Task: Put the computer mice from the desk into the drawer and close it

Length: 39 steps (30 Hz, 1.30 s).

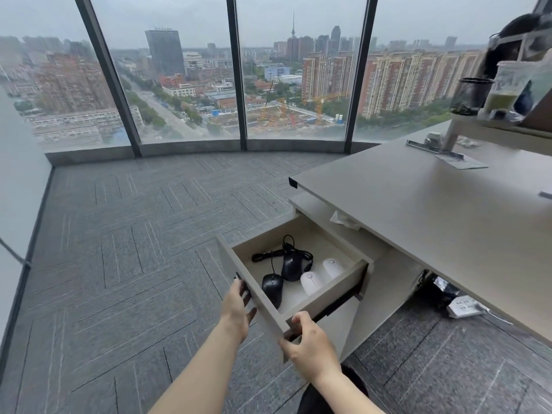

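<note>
With 4 mice [301,271] lying inside the open drawer [265,303], my left hand [237,306] presses flat on its front, right hand [310,343] curled around the near corner; the cabinet lies straight beyond both.

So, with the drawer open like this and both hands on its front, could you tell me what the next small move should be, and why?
Probably push the drawer shut. All four mice, two black and two white, already lie inside, no mouse shows on the visible desk, and the left hand and right hand both rest on its front panel.
</note>
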Tool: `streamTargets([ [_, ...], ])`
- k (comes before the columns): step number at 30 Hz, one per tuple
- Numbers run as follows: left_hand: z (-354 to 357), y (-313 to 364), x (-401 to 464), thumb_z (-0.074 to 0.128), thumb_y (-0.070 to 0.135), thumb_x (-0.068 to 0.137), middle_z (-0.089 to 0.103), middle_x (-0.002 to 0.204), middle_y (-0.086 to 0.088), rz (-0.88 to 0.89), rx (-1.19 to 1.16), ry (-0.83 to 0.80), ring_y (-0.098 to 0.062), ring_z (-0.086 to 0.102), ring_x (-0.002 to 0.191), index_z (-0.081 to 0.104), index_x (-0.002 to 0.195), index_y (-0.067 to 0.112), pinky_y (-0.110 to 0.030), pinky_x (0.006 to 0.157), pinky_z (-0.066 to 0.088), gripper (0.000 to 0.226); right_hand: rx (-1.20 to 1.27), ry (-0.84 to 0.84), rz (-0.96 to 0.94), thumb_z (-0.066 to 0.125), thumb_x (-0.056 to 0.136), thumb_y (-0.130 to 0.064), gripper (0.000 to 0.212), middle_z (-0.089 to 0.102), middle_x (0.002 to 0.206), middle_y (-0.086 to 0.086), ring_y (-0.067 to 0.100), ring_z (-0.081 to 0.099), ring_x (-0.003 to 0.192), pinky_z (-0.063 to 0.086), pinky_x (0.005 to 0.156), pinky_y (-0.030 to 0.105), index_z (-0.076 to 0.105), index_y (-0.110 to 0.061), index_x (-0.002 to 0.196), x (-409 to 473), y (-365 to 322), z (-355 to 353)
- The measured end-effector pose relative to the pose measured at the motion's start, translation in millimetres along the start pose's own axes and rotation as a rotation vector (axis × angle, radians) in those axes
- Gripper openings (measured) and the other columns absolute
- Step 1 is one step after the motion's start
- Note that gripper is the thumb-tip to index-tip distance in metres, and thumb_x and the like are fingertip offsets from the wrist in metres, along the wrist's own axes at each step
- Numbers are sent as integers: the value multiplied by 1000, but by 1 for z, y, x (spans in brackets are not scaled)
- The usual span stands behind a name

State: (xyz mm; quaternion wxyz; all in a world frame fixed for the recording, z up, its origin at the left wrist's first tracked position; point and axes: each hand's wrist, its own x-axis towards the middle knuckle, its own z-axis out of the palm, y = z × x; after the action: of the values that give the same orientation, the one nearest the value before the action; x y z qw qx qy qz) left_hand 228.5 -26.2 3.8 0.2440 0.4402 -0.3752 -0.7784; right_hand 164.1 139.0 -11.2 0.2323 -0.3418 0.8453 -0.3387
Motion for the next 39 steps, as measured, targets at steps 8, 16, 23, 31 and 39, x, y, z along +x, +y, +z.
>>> streamTargets([
  [8,73,-8,30,34,45,98,53,136,2,-21,4,-65,-16,46,129,47,140,20,-44,110,36,51,98,142,143,67,86,-40,23,64,84,-14,1,59,74,49,61,22,50,-31,98,33,33,-44],
  [16,138,-16,57,30,46,99,45,147,-1,-27,-37,-108,-19,41,137,41,143,18,-46,114,31,53,215,324,320,66,86,-50,69,53,136,5,22,56,114,50,84,36,37,-20,141,64,65,-77],
  [23,188,-31,83,34,47,99,51,140,-1,-84,-206,-83,-19,47,132,44,141,12,-37,109,37,55,280,399,390,69,84,-50,87,41,153,11,30,48,135,46,102,42,26,-15,151,100,87,-102],
  [31,211,-39,104,29,52,98,51,144,0,-122,-152,-151,-16,43,136,48,139,13,-41,112,32,60,354,456,431,73,82,-46,56,65,128,6,31,63,116,54,91,45,50,-22,127,124,107,-121],
  [39,215,-35,109,25,52,99,43,151,-1,-133,-38,-199,-20,40,139,39,146,13,-42,115,28,62,339,423,427,70,87,-40,34,69,106,4,29,65,109,48,81,33,57,-19,110,129,107,-131],
])
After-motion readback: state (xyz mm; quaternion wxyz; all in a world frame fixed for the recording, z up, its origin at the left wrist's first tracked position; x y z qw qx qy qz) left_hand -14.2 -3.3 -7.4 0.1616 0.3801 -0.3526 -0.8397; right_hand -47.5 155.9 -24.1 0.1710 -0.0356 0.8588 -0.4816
